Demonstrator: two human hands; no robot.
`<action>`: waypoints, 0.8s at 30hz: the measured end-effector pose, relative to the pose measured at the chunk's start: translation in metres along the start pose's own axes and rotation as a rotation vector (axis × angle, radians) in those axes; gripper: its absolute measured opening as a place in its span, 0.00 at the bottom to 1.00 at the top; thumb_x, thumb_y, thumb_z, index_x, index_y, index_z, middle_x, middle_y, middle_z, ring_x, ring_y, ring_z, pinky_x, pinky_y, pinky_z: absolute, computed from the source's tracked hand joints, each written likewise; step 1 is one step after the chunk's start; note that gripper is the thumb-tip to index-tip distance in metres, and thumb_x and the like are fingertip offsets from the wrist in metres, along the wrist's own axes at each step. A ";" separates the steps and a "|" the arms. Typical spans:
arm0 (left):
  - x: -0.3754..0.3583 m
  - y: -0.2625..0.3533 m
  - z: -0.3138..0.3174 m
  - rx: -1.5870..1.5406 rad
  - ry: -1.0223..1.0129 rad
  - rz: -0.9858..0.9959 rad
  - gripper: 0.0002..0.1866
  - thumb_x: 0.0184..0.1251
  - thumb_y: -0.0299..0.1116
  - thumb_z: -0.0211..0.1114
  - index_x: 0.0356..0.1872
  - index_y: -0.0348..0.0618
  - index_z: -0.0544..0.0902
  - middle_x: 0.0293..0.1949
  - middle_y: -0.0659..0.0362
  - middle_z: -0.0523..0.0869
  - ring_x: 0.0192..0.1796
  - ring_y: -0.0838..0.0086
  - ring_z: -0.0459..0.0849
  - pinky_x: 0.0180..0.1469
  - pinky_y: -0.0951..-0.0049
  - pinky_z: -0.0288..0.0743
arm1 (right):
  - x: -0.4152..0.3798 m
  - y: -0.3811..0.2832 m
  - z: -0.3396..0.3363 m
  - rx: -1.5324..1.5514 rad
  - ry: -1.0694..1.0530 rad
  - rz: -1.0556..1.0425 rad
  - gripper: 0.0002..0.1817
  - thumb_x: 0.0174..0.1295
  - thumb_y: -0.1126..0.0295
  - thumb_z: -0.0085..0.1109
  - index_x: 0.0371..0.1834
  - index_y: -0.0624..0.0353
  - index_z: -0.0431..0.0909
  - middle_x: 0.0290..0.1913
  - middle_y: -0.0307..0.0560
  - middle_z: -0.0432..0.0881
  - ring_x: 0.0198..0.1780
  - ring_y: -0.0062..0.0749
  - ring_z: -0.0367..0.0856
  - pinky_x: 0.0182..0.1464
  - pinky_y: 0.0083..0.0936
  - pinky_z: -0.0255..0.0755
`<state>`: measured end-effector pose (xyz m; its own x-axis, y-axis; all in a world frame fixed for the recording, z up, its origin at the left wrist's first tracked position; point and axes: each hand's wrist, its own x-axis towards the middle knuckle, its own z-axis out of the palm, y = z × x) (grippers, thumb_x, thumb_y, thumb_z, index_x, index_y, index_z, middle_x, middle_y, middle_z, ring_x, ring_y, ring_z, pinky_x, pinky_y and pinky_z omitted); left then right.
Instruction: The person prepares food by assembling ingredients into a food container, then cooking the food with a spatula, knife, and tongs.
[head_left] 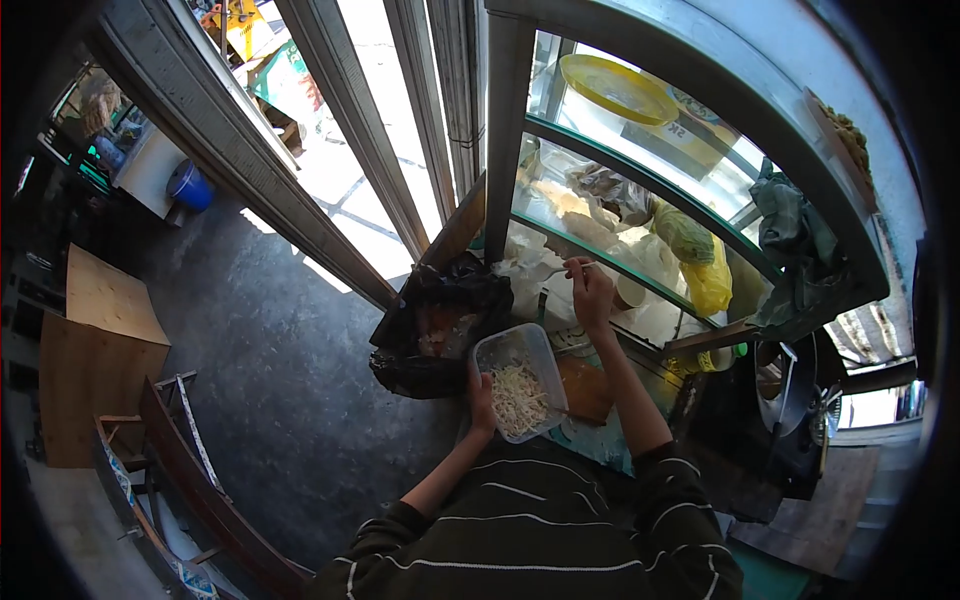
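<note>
My left hand (482, 405) grips the left side of a clear plastic container (548, 362), tilted and holding pale shredded food (520, 398). Raised beyond the container, my right hand (590, 288) has its fingers pinched together in front of the glass case. A thin, light thing seems to stick out from those fingers to the left, too small to name. Just left of the container is an open black plastic bag (455, 300) with scraps inside. A brown wooden board (586, 390) lies partly behind the container's right edge.
The glass display case (510, 120) holds plastic bags, a yellow bag (708, 275) and a yellow-rimmed tray (618, 88). Pans (785, 385) stand at the right. Folding door panels (340, 100) rise ahead; a wooden box (105, 350) and blue bucket (190, 186) are left.
</note>
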<state>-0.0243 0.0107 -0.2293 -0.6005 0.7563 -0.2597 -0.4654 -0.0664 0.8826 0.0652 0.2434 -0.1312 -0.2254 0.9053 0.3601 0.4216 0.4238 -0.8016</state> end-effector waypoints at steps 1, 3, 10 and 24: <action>-0.003 -0.001 0.000 0.004 0.002 0.008 0.30 0.71 0.49 0.43 0.66 0.39 0.53 0.62 0.53 0.62 0.64 0.69 0.60 0.65 0.71 0.51 | 0.003 0.001 0.005 -0.095 -0.085 -0.027 0.12 0.63 0.65 0.49 0.33 0.62 0.78 0.28 0.46 0.82 0.28 0.32 0.80 0.30 0.27 0.70; -0.003 0.001 0.000 0.007 0.009 0.017 0.30 0.71 0.49 0.43 0.66 0.39 0.53 0.62 0.54 0.62 0.64 0.69 0.60 0.65 0.71 0.51 | 0.005 -0.012 0.007 -0.208 -0.119 -0.088 0.12 0.63 0.64 0.49 0.33 0.61 0.78 0.30 0.47 0.81 0.29 0.38 0.80 0.31 0.29 0.71; -0.002 0.005 0.008 0.023 0.008 0.039 0.30 0.70 0.49 0.43 0.66 0.40 0.54 0.63 0.54 0.62 0.65 0.69 0.59 0.65 0.71 0.49 | 0.002 0.000 0.026 -0.365 -0.235 -0.136 0.13 0.62 0.61 0.49 0.31 0.59 0.79 0.33 0.49 0.81 0.30 0.45 0.79 0.31 0.34 0.70; -0.003 0.013 0.013 0.083 -0.036 0.041 0.30 0.70 0.49 0.43 0.66 0.40 0.54 0.63 0.54 0.62 0.65 0.69 0.58 0.66 0.71 0.47 | -0.020 0.066 0.031 0.401 -0.039 0.554 0.15 0.65 0.62 0.46 0.33 0.62 0.79 0.26 0.39 0.79 0.16 0.13 0.61 0.20 0.14 0.56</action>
<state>-0.0199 0.0158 -0.2117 -0.5933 0.7771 -0.2100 -0.3849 -0.0448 0.9219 0.0706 0.2525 -0.2062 -0.1054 0.9805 -0.1657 0.1276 -0.1519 -0.9801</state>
